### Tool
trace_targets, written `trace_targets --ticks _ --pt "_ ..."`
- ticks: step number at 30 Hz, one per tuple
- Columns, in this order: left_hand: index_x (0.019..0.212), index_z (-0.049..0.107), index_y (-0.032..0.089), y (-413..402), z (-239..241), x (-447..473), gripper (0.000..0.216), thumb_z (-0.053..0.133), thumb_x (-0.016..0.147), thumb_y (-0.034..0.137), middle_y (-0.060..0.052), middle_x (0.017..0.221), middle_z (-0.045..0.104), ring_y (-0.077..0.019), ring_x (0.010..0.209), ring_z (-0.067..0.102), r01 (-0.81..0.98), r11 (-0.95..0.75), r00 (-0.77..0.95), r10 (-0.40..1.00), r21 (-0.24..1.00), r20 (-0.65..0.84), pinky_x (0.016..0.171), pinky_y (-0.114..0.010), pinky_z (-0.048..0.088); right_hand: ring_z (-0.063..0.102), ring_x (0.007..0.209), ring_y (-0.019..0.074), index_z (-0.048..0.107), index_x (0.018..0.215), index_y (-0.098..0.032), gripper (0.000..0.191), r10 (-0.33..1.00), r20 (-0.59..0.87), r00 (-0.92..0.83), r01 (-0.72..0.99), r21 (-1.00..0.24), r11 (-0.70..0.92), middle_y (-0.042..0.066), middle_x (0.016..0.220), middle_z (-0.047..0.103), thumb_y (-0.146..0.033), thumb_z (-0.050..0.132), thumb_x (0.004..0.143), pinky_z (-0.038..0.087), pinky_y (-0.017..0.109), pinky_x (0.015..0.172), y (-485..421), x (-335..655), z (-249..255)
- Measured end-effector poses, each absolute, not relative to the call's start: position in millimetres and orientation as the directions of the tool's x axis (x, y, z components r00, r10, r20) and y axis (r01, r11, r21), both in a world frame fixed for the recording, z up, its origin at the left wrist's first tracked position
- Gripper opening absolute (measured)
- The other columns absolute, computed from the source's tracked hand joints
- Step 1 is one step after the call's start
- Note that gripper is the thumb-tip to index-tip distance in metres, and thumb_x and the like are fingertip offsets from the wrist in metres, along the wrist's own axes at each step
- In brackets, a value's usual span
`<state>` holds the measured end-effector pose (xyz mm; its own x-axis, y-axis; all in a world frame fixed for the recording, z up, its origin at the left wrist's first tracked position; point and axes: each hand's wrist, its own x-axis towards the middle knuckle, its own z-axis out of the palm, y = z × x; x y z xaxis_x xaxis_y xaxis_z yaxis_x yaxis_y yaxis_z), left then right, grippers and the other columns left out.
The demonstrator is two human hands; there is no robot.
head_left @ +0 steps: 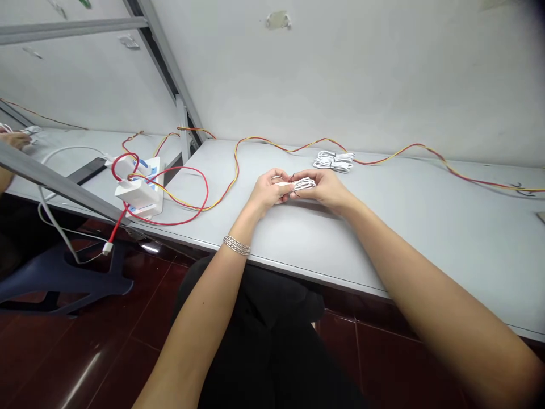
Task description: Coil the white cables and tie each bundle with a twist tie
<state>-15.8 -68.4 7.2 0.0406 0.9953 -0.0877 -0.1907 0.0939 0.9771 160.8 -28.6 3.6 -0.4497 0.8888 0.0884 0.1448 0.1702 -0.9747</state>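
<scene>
A coiled white cable [304, 184] is held between my two hands just above the grey table [306, 233]. My left hand [271, 188] has its fingers closed on the left end of the coil. From the other side, my right hand [321, 186] grips the coil, and a thin black tie [293, 193] sticks out around it between the fingers. Behind my right hand lies another white cable bundle [334, 161], bound in the middle with a dark tie. My fingers hide part of the held coil.
To the left, a power strip [156, 196] carries white plug adapters [137, 193] and looping red cable. A red and yellow wire [298, 149] runs along the back. Beyond the metal frame [85, 193] are a phone [87, 170], another person's hand [16, 140] and a blue stool [63, 281].
</scene>
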Motion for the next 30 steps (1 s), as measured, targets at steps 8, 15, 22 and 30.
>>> trace_targets --ticks 8,15,22,30 --pt "0.088 0.047 0.020 -69.7 8.8 -16.5 0.032 0.072 0.072 0.008 0.005 0.068 0.066 -0.0058 0.048 0.053 -0.147 0.105 0.077 0.993 0.984 -0.094 0.048 -0.017 0.035 0.075 0.084 0.0251 0.081 0.093 -0.018 0.042 0.894 0.087 -0.440 0.078 -0.988 0.134 0.007 0.090 0.080 -0.037 0.096 0.058 0.060 0.041 0.089 -31.6 158.0 2.0" --pt "0.084 0.054 0.016 -68.6 9.4 -17.7 0.018 0.068 0.078 0.006 0.003 0.067 0.060 -0.0055 0.051 0.053 -0.093 0.110 0.139 0.986 0.990 -0.096 0.048 -0.018 0.033 0.074 0.083 0.0244 0.080 0.082 -0.018 0.037 0.918 0.058 -0.393 0.051 -0.995 0.085 0.007 0.087 0.080 -0.035 0.097 0.054 0.059 0.042 0.090 -33.4 155.5 2.9" --pt "0.083 0.055 0.016 -67.9 11.1 -18.1 0.016 0.065 0.077 0.005 0.002 0.067 0.058 -0.0064 0.051 0.053 -0.100 0.149 0.156 0.979 0.984 -0.132 0.047 -0.018 0.032 0.075 0.082 0.0249 0.079 0.080 -0.018 0.039 0.909 0.015 -0.416 0.010 -1.000 0.021 0.007 0.087 0.080 -0.036 0.099 0.052 0.059 0.046 0.093 -33.2 156.1 4.5" --pt "0.082 0.055 0.016 -64.1 9.2 -17.1 0.009 0.054 0.083 0.007 0.001 0.065 0.059 -0.0084 0.047 0.054 -0.163 0.193 0.132 0.976 0.967 -0.173 0.046 -0.020 0.035 0.076 0.079 0.0255 0.079 0.080 -0.020 0.034 0.902 0.092 -0.422 0.010 -0.994 0.107 0.006 0.084 0.079 -0.036 0.097 0.057 0.060 0.046 0.090 -34.6 154.1 2.4"
